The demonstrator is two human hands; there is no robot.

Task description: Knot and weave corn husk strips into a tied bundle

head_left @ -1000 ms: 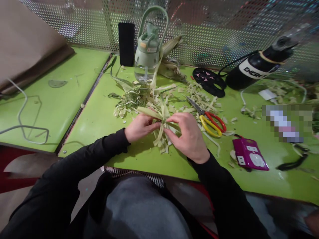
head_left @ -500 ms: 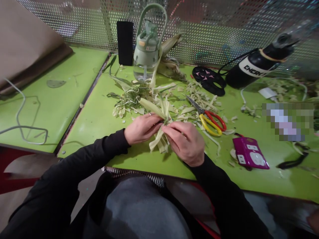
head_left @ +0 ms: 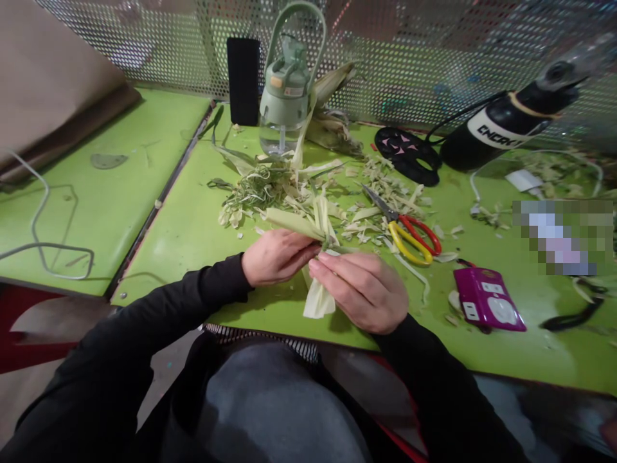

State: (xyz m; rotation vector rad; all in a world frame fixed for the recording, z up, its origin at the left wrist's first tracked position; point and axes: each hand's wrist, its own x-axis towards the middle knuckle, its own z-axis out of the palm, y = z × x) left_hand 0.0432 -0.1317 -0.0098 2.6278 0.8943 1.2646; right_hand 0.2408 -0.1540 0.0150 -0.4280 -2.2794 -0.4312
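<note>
fingers pinched on a bundle of corn husk strips

both sets of fingers are closed on the same bundle of corn husk strips (head_left: 315,257). the left hand (head_left: 277,257) pinches it from the left at its waist, thumb and fingertips pressed together on the strips. the right hand (head_left: 364,289) meets it there from the right, fingers curled over the lower, pale end, which hangs past the near edge of the green table (head_left: 193,225). the upper ends fan out over a pile of husk scraps (head_left: 270,186).

red-and-yellow scissors (head_left: 407,235) lie just right of the hands, blades pointing away, apart from both. a magenta device (head_left: 486,307) sits further right, near the table edge. behind the scraps stand a green water bottle (head_left: 286,96) and a black phone (head_left: 243,80) against the mesh; a black bottle (head_left: 511,122) lies tilted at the back right.

risk, as a judgement: the strips look thin and dry, so a hard twist at the waist could split them, and a slack pinch could let the fan slide apart. the overhanging end could also drop loose pieces off the table.
</note>
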